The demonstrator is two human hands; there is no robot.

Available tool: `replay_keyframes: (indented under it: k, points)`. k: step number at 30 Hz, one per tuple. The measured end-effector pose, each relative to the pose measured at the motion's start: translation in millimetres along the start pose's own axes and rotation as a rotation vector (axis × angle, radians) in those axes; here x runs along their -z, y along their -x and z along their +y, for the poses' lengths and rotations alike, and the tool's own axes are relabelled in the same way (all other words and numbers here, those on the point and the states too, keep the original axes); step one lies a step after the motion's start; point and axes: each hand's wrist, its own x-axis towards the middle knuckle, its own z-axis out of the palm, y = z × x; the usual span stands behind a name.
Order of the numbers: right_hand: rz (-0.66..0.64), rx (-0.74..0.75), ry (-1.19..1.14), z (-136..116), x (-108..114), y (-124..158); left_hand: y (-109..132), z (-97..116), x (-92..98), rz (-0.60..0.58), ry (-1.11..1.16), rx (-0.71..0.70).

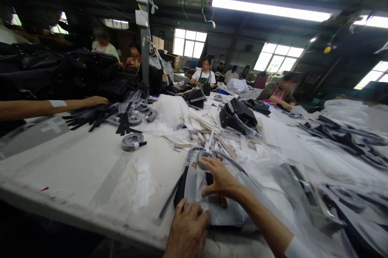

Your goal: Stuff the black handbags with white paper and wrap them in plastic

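Observation:
A black handbag (226, 215) with grey protective film lies on the table before me. Its film-wrapped handle (232, 160) arches at the far side. On the bag's near left edge rests my left hand (189, 225), fingers slightly bent and apart. My right hand (220, 177) reaches over the bag, thumb and fingers spread. Its fingertips are at a coiled, plastic-wrapped strap (203, 155) at the bag's far edge, and the thumb is over clear plastic (200, 183). Whether the fingertips press on the coil, I cannot tell.
Another wrapped strap coil (132, 141) lies on the white table (100, 169). A co-worker's arm (72, 104) reaches over black strips at left. Paper and card scraps (209, 129) and a black bag (238, 116) lie beyond. Wrapped pieces crowd the right. Several people work farther back.

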Motion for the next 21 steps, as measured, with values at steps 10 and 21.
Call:
replay_keyframes:
  k: [10,21]
  points:
    - [0.100,0.083,0.020,-21.6,-23.1,34.5,-6.0,-15.3,-1.1,-0.067,0.006,-0.033]
    - [0.303,-0.217,-0.859,-10.4,-15.8,111.6,-6.9,-24.2,21.0,0.051,0.023,-0.083]
